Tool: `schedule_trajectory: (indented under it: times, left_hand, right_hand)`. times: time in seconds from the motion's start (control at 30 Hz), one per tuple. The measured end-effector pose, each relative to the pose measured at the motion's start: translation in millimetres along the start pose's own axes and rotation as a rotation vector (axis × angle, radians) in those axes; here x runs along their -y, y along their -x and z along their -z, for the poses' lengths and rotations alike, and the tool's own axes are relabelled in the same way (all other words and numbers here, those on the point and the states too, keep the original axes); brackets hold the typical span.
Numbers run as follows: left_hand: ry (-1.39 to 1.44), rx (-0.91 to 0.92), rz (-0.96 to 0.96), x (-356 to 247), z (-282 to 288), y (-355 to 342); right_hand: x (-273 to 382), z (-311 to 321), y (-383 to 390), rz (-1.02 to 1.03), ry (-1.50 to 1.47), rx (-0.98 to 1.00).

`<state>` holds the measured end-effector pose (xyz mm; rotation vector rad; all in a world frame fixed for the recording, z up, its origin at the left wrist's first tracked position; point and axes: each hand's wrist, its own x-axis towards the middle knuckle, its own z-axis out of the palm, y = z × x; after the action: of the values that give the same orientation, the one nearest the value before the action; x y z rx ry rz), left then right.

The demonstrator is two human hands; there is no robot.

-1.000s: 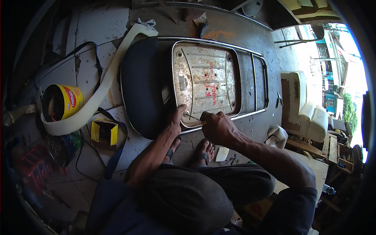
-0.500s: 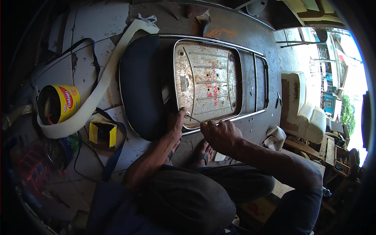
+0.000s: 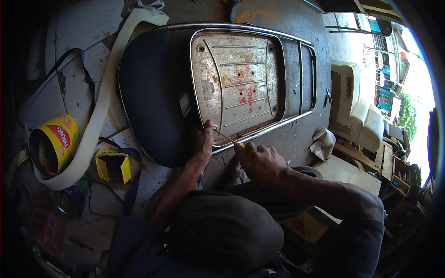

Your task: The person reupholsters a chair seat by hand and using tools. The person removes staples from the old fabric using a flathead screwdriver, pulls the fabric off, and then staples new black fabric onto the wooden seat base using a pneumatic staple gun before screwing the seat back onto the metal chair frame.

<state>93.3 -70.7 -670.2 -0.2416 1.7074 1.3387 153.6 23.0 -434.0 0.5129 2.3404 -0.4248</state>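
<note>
A folding chair lies before me, with the rusty metal underside of its seat [image 3: 232, 85] facing up and its dark padded backrest [image 3: 150, 92] to the left. My left hand [image 3: 202, 140] grips the seat's near left corner, thumb on top beside a screw hole; its other fingers are partly hidden. In my right hand [image 3: 262, 160] is a screwdriver [image 3: 225, 135] with a yellow handle. Its thin shaft slants leftward to that corner hole, the tip close to my left thumb. Whether a screw sits there is too small to tell.
A long strip of white foam [image 3: 107, 92] curves along the left, by a yellow tin [image 3: 66, 134] and an open yellow box [image 3: 121, 167]. Pale upholstered seating [image 3: 350, 102] and wooden pieces [image 3: 384, 162] stand at right. My knees are close below the chair.
The whole view has shifted, so the chair and the things at left appear further left. Both hands stay at the same corner, with more of the screwdriver's shaft showing between them.
</note>
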Motion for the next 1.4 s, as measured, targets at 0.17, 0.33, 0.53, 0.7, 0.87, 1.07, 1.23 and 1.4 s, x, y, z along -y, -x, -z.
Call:
schedule_trajectory:
  times: [0.17,0.33,0.53,0.7,0.87,1.07,1.23,1.4]
  left_hand:
    - [0.101,0.071,0.075,-17,-2,10]
    - [0.144,0.066,0.008,-11,-6,-7]
    - [0.044,0.077,-0.092,-18,-5,0]
    - [0.144,0.150,-0.017,-17,-4,4]
    - [0.239,0.202,0.069,14,8,-16]
    - [0.258,0.218,0.094,-6,-4,-1]
    - [0.222,0.200,0.022,-22,-5,3]
    - [0.287,0.178,-0.068,-22,4,-2]
  right_hand:
    - [-13,31,-35,-0.400,-0.595,-0.010]
    - [3,34,-38,-0.313,-0.314,0.097]
    - [14,27,-5,0.160,0.278,0.072]
    - [20,19,-7,-0.058,-0.017,0.029]
    - [22,31,-34,-0.714,-0.846,0.105]
    - [13,25,-13,-0.619,-0.619,0.013]
    - [8,18,0,-0.113,0.009,-0.047]
    - [22,31,-13,0.056,0.191,0.193]
